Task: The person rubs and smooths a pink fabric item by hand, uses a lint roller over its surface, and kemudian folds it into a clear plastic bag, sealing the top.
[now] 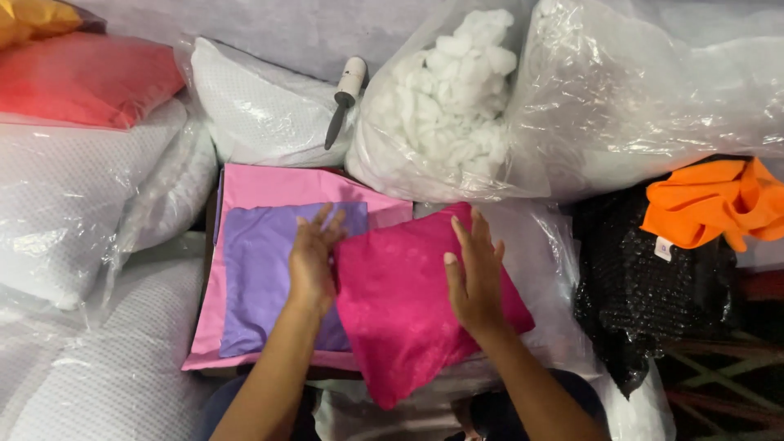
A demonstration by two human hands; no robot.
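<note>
While both hands lie flat and open, nothing is gripped: the right hand (476,273) presses palm-down on the magenta fabric piece (408,310), fingers spread and pointing away, apparently to hold it smooth. The left hand (312,260) rests at that piece's left edge, fingers splayed, its fingertips reaching onto the purple fabric piece (257,278), likely steadying the edge. Left of those fingers the purple piece lies flat on a larger pink fabric piece (269,186), stacked as if sorted by size. Right of the right hand's fingers, crinkled clear plastic (539,245) lies under the magenta piece. Further right sit a black textured bundle (645,286) and an orange cloth (710,200). Beyond the fingertips, a clear bag of white stuffing (449,98) stands against a dark tool with a white handle (345,98) resting on a bagged white pillow (261,106).
</note>
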